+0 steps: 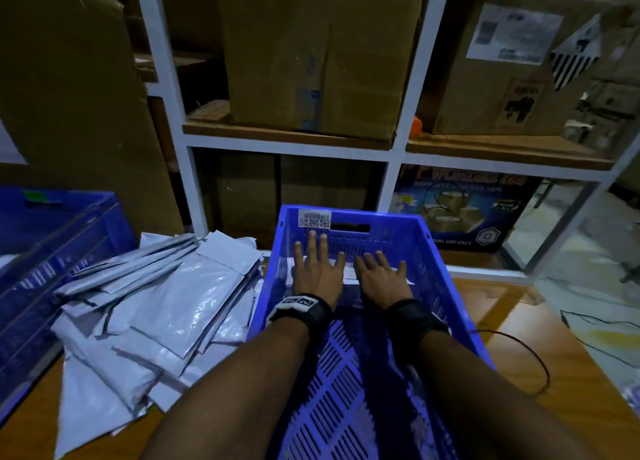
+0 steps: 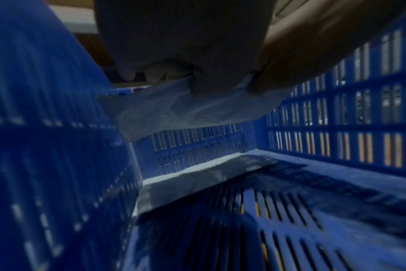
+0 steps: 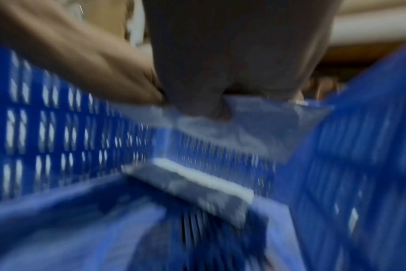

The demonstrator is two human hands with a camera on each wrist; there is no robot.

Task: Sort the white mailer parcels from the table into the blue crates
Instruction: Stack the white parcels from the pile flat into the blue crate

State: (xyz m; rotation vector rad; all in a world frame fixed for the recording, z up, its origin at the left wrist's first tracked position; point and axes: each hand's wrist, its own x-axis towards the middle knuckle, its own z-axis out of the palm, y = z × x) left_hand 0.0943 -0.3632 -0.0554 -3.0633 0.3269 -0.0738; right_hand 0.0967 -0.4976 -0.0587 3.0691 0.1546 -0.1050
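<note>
The white plastic mailer parcel [image 2: 186,108] hangs inside the blue slotted plastic crate [image 1: 446,286], near its far wall and above the crate floor, held between both hands. In the left wrist view the left hand [image 1: 317,272] pinches its near edge, thumb underneath and fingers on top; the right wrist view is blurred, but the right hand [image 1: 381,279] seems to take the same edge in a like pinch. So each grip is pressed together on the film, not spread. The sheet sags and creases below the hands, which suggests a light, limp, fairly slick packet with little stiffness of its own. Held by one edge it will likely droop and swing, so two pinches set apart along that edge, or a flat palm under its middle, should keep it level. Another flat white mailer [image 2: 197,185] already lies on the crate floor against the far wall. The loose pile of white mailers [image 1: 156,303] waits on the wooden tabletop [image 1: 540,373], just beside the crate's left wall; those overlap and look prone to slide over one another when one is drawn out.
</note>
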